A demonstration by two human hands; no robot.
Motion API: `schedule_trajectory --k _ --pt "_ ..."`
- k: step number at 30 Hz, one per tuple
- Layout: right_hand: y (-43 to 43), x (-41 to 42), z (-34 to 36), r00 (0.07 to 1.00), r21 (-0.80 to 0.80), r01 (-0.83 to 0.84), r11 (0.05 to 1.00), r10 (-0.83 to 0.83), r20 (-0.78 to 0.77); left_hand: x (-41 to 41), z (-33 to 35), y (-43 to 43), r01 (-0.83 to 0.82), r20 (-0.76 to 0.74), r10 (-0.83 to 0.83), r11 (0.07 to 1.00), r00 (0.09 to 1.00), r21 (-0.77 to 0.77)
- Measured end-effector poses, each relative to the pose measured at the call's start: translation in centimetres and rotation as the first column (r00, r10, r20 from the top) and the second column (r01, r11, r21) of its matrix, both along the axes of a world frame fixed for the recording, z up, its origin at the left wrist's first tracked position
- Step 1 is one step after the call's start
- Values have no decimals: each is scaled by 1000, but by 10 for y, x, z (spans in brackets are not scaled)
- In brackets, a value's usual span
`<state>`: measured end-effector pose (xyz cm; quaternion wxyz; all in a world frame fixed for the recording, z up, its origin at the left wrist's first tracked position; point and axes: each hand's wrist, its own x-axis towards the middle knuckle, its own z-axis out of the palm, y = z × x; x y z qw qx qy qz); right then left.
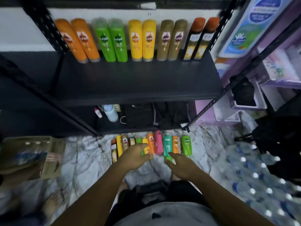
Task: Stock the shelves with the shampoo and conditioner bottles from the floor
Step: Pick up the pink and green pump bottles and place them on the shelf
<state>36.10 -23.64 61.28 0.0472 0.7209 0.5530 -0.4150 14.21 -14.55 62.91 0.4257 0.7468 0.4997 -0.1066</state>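
Several shampoo and conditioner bottles lie in a row on the marble floor [84, 160]: orange [151, 144], pink [158, 142], teal [167, 145], green [186, 145], yellow [118, 144] and brown ones. My left hand [134, 158] reaches down over the yellow and green bottles in the middle of the row, fingers extended, holding nothing. My right hand [180, 165] hovers just below the teal bottle with its fingers stretched out and nothing in it. On the black shelf [138, 82] stand several bottles in pairs along the back: orange [78, 39], green [112, 39], yellow [141, 39], olive and black.
The front half of the shelf board is bare. A lower shelf holds a pale blue bottle [110, 112] and dark items. A cardboard box [31, 154] lies at the left, packs of water bottles [254, 175] at the right, and purple display boxes [276, 66] beside the rack.
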Motion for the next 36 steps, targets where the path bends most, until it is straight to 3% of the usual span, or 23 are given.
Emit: schedule_trajectory --k 15,19,26,32,36 --pt "14 47 -104 995 -150 53 987 -40 86 44 -112 19 61 -85 -69 993 994 -100" --pt "35 66 -183 994 -171 93 981 -80 81 69 -195 41 33 -102 -41 996 994 -83" --pt "59 99 -381 968 -206 242 948 -250 -12 113 -393 76 -25 -136 13 996 991 -88" --pt "84 119 -513 915 -129 387 913 -397 -67 151 -534 94 -34 -152 34 999 988 4" --pt "117 128 -578 906 -49 413 910 -416 -85 169 -599 117 -170 -117 169 985 979 9"
